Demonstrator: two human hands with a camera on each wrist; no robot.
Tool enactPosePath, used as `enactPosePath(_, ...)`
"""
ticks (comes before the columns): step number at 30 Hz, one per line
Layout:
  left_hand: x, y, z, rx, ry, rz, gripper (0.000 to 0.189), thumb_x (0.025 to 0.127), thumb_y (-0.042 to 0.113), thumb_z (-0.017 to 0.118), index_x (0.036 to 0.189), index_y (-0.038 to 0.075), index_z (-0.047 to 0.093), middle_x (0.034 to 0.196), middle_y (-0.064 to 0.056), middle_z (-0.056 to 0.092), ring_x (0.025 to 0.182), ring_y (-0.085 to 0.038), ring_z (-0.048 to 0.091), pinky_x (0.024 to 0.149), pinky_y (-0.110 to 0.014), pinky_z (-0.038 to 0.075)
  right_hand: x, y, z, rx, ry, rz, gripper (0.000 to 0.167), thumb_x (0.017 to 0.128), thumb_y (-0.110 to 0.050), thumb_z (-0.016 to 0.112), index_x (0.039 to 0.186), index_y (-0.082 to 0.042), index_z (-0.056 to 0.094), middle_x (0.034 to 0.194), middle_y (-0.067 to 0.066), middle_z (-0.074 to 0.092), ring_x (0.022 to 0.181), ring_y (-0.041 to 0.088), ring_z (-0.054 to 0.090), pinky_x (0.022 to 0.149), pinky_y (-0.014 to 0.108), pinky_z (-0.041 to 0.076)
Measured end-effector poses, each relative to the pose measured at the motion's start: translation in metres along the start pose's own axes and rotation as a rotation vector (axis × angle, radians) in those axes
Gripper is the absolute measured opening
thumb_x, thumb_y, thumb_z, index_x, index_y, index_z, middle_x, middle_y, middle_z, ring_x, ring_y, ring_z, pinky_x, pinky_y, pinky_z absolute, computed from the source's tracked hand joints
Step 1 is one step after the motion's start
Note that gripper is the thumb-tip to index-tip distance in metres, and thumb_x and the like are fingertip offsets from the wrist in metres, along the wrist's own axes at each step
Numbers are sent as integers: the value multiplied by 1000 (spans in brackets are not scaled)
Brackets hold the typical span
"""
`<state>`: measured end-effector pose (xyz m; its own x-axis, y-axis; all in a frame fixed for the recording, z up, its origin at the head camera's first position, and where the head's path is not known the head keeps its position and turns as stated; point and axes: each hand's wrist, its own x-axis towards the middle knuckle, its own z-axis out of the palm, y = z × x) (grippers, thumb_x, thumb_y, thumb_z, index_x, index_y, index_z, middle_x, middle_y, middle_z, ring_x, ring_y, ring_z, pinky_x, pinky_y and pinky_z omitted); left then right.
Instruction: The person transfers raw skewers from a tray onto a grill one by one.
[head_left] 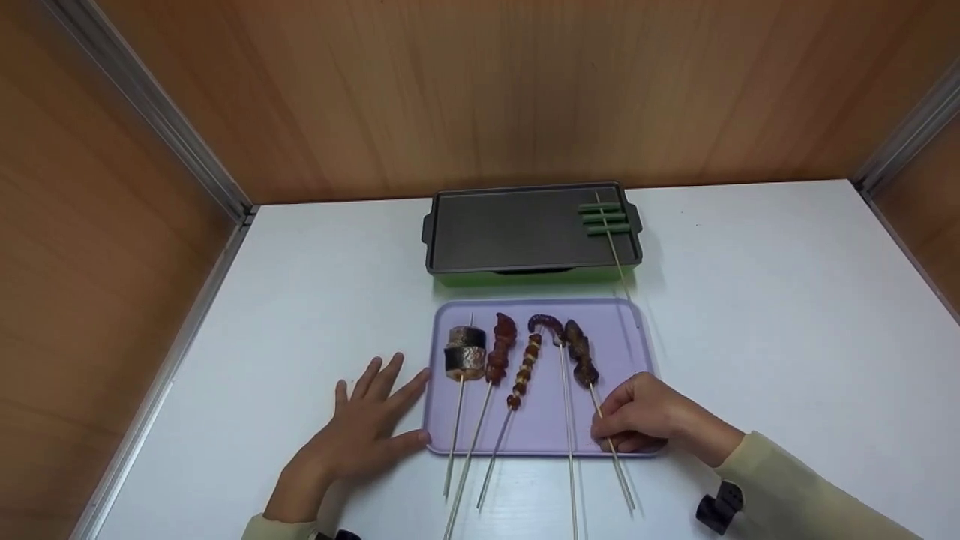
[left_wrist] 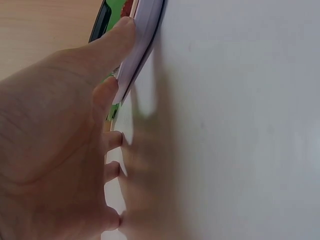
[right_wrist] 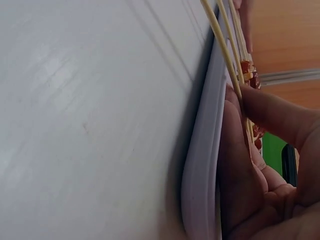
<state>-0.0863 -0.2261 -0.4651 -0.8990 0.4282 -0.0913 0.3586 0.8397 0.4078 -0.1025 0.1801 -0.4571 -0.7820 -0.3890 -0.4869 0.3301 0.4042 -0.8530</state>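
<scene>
A lilac tray (head_left: 615,322) carries several food skewers whose sticks stick out over its near edge. My right hand (head_left: 637,416) pinches the stick (right_wrist: 220,37) of the rightmost one, a brown meat skewer (head_left: 580,352). To its left lie a curled sausage skewer (head_left: 546,324), a skewer of small red and yellow pieces (head_left: 524,371), a red meat skewer (head_left: 500,349) and a skewer of thick dark-skinned chunks (head_left: 465,352). With fingers spread, my left hand (head_left: 364,435) rests at the tray's left side, thumb and forefinger touching its rim (left_wrist: 142,37).
Behind the tray stands a dark griddle (head_left: 510,229) on a green base (head_left: 540,278). A skewer of three green vegetable pieces (head_left: 604,218) lies on its right side, stick reaching over the front edge. Wooden panels (head_left: 525,90) border the white table (head_left: 322,292).
</scene>
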Motion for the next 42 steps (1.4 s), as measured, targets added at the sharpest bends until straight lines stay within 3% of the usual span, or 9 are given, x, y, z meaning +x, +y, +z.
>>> enactPosePath(7,0,0,-1,-17,-15,-7,76,91,65,54,155,30,31,163,-12,12,148,-40,0,102,-78,-2,-8,7,-6,184,-44,13,26,88,-7,71,104,13,67,85,17,73,75,19,73,62,24,57)
enactPosePath(13,1,0,0,-18,-24,-15,77,90,66,53,155,30,31,163,-12,13,148,-40,0,101,-79,-2,-15,10,-11,279,-50,10,30,90,-3,68,110,18,62,91,20,73,80,23,73,68,27,58)
enactPosePath(27,1,-1,0,-8,-23,-16,77,90,65,53,155,31,30,163,-12,12,148,-39,0,102,-78,-2,-28,9,-14,305,-2,-18,38,96,-16,65,117,15,60,89,14,73,80,21,73,68,31,59)
enactPosePath(42,0,0,0,-24,-11,-9,76,90,64,55,155,30,31,163,-12,13,148,-40,1,102,-78,-2,-31,-18,-9,293,33,-88,42,95,-17,66,119,16,59,89,16,73,80,22,73,68,35,59)
